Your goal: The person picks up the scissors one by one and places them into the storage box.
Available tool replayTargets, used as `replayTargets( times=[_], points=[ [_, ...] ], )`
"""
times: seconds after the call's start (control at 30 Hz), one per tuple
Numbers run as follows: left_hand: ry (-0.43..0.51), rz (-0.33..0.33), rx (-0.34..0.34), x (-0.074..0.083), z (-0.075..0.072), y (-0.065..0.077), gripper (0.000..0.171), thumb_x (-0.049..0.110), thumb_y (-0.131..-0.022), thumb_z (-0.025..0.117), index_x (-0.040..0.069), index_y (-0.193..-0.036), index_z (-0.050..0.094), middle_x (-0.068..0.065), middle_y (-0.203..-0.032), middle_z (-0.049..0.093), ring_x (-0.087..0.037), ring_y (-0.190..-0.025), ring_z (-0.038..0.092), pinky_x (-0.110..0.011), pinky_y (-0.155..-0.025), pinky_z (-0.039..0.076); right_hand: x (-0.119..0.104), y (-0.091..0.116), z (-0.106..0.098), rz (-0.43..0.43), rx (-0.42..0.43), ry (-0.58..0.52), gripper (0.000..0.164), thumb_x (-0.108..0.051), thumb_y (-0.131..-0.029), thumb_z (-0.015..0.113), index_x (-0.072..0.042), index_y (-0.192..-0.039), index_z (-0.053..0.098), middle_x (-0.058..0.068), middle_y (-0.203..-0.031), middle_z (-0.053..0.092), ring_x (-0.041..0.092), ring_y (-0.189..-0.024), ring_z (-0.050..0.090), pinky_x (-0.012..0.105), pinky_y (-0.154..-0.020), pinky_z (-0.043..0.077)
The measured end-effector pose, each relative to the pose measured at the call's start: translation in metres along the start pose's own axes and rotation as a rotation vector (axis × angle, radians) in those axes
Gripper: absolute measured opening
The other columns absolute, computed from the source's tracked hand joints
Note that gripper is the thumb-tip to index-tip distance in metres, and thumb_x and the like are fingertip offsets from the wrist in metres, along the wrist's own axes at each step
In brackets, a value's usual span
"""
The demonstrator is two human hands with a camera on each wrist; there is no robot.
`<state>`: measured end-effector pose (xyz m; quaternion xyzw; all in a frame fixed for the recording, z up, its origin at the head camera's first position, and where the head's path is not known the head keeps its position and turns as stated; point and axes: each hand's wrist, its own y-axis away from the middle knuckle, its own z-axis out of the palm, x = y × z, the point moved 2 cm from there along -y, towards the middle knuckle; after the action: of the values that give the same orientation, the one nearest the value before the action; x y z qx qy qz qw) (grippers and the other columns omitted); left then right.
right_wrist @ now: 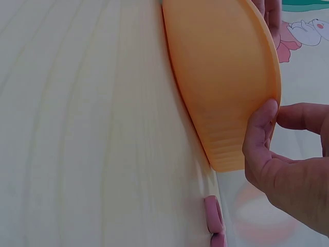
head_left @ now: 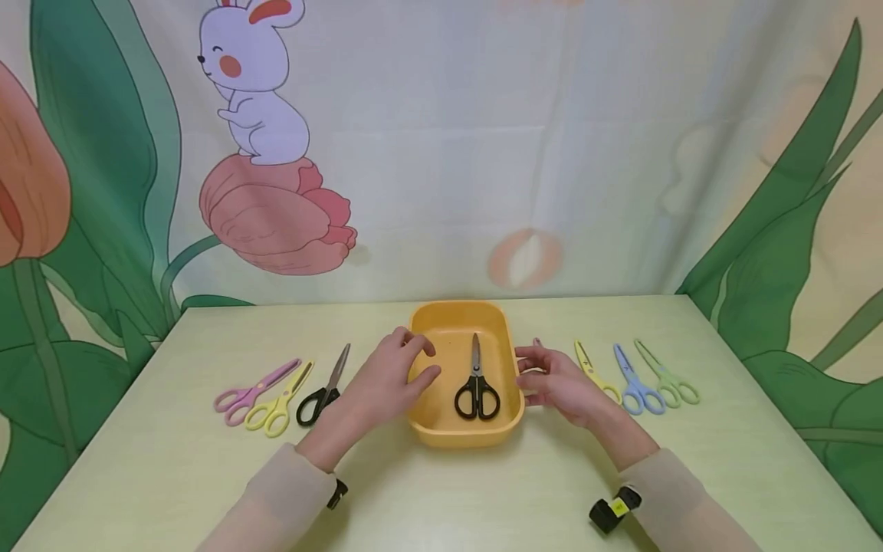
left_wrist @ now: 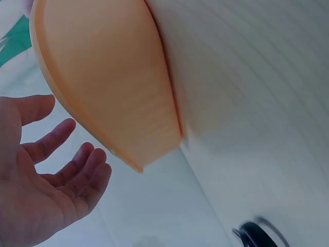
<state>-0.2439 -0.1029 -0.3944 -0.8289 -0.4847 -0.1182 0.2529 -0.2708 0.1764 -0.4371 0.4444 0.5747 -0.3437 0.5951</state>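
A yellow-orange plastic tray (head_left: 469, 439) stands on the table, holding black-handled scissors (head_left: 476, 387) with their blades pointing away. My left hand (head_left: 392, 376) hovers over the tray's left rim, fingers loosely bent and spread, with nothing in them. In the left wrist view, the left fingers (left_wrist: 64, 134) lie close beside the tray edge. My right hand (head_left: 562, 383) pinches the right rim between thumb and fingers, plainest in the right wrist view, where one fingertip presses the outer wall (right_wrist: 221, 77).
Left of the tray lie pink scissors (head_left: 258, 389), yellow scissors (head_left: 283, 402) and black-handled scissors (head_left: 320, 399). On the right are yellow scissors (head_left: 585, 360), blue scissors (head_left: 633, 383) and green scissors (head_left: 671, 379). A pink handle (right_wrist: 213, 213) shows near the right hand. A printed curtain (head_left: 441, 153) hangs behind.
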Motion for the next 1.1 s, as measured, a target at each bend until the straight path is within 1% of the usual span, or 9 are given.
replayTargets(
  times=[0.13,0.23,0.33,0.43,0.6,0.7,0.87,1.03,1.1],
  points=[
    [-0.057,-0.019,0.017,-0.013,-0.006,0.004,0.025,0.026,-0.1,0.07,0.008,-0.116,0.063,-0.011,-0.11,0.051,-0.028,-0.095,0.05,-0.041,-0.08,0.046,0.0,0.0,0.0,-0.001,-0.005,-0.002,0.063,0.005,-0.096,0.058,0.011,-0.153,0.032,0.028,-0.131,0.044,0.029,-0.104,0.058,0.037,-0.082,0.059],
    [-0.11,-0.022,0.026,-0.02,-0.01,0.007,0.026,0.027,-0.101,0.068,0.007,-0.117,0.063,-0.013,-0.109,0.05,-0.031,-0.096,0.049,-0.045,-0.081,0.045,-0.001,-0.001,0.0,-0.003,-0.004,-0.002,0.063,0.004,-0.096,0.059,0.011,-0.153,0.032,0.027,-0.13,0.044,0.028,-0.103,0.057,0.036,-0.081,0.059],
    [-0.14,-0.038,0.005,-0.026,-0.013,0.012,0.029,0.027,-0.102,0.066,0.006,-0.121,0.061,-0.015,-0.11,0.049,-0.034,-0.098,0.049,-0.051,-0.085,0.045,-0.001,-0.001,0.0,-0.001,-0.004,-0.003,0.063,0.004,-0.097,0.059,0.01,-0.153,0.032,0.026,-0.129,0.044,0.028,-0.103,0.057,0.036,-0.081,0.059],
    [-0.149,-0.071,-0.05,-0.031,-0.017,0.018,0.028,0.024,-0.104,0.062,0.005,-0.125,0.059,-0.018,-0.115,0.047,-0.037,-0.105,0.046,-0.055,-0.088,0.043,0.0,-0.001,0.0,0.005,-0.002,-0.007,0.063,0.005,-0.097,0.059,0.01,-0.154,0.031,0.027,-0.13,0.045,0.028,-0.103,0.058,0.037,-0.081,0.059],
    [-0.179,-0.156,-0.155,-0.041,-0.023,0.027,0.03,0.016,-0.105,0.057,0.007,-0.133,0.054,-0.025,-0.126,0.043,-0.043,-0.117,0.042,-0.059,-0.089,0.042,0.001,0.0,0.0,0.004,0.003,-0.006,0.062,0.005,-0.097,0.058,0.01,-0.153,0.032,0.027,-0.13,0.044,0.028,-0.103,0.059,0.037,-0.081,0.059],
    [-0.212,-0.203,-0.202,-0.048,-0.026,0.033,0.034,0.016,-0.105,0.057,0.006,-0.137,0.052,-0.028,-0.133,0.04,-0.045,-0.123,0.039,-0.061,-0.094,0.042,0.001,0.0,0.0,0.0,0.0,-0.004,0.061,0.005,-0.097,0.058,0.01,-0.153,0.032,0.028,-0.13,0.044,0.029,-0.104,0.058,0.036,-0.081,0.059],
    [-0.231,-0.259,-0.266,-0.059,-0.03,0.042,0.041,0.015,-0.102,0.063,0.005,-0.14,0.052,-0.027,-0.135,0.039,-0.045,-0.123,0.039,-0.062,-0.097,0.041,0.001,0.0,0.0,0.003,0.003,0.002,0.059,0.005,-0.098,0.057,0.01,-0.152,0.033,0.027,-0.13,0.044,0.031,-0.106,0.057,0.036,-0.08,0.059],
    [-0.24,-0.274,-0.325,-0.066,-0.03,0.049,0.041,0.014,-0.1,0.064,0.003,-0.139,0.053,-0.028,-0.129,0.044,-0.046,-0.121,0.042,-0.065,-0.095,0.042,0.001,-0.001,0.0,0.005,0.005,0.004,0.06,0.005,-0.098,0.057,0.01,-0.152,0.034,0.027,-0.13,0.044,0.032,-0.107,0.056,0.037,-0.081,0.059],
    [-0.243,-0.283,-0.355,-0.067,-0.03,0.05,0.043,0.017,-0.1,0.064,0.004,-0.139,0.053,-0.029,-0.129,0.046,-0.047,-0.121,0.044,-0.066,-0.096,0.042,0.001,-0.001,0.0,0.004,0.004,0.004,0.059,0.005,-0.098,0.057,0.01,-0.152,0.034,0.027,-0.13,0.044,0.031,-0.107,0.057,0.037,-0.082,0.059]
  ],
)
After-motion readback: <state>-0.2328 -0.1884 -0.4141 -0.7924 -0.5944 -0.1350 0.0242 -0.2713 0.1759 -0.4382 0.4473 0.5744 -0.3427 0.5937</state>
